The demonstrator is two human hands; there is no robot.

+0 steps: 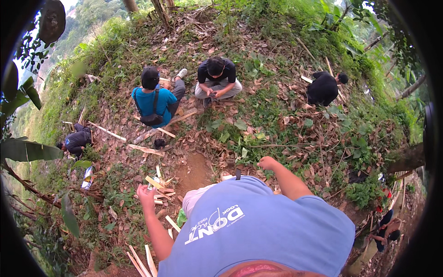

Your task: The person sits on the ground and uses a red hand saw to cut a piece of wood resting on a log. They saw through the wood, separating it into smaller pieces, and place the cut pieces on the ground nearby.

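My left hand [146, 195] is raised beside a small heap of split pale wood pieces [162, 190]. Its fingers are curled, and a small whitish thing shows at the fingertips, too small to name. A yellowish wood strip [154, 182] appears just beyond these fingers; whether they touch it, I cannot tell. Off to the right, over low green plants, my right hand [266, 162] is closed with its fingers folded in. What it holds, if anything, is hidden. Between both arms is my blue shirt, covering much of the ground close by.
Long split sticks [143, 261] lie at the lower left. Two people sit ahead, one in a teal shirt [154, 106], one in black [217, 74]. Others are bent over at far left, far right and lower right. Leaf litter and plants cover the slope around a bare dirt patch [194, 173].
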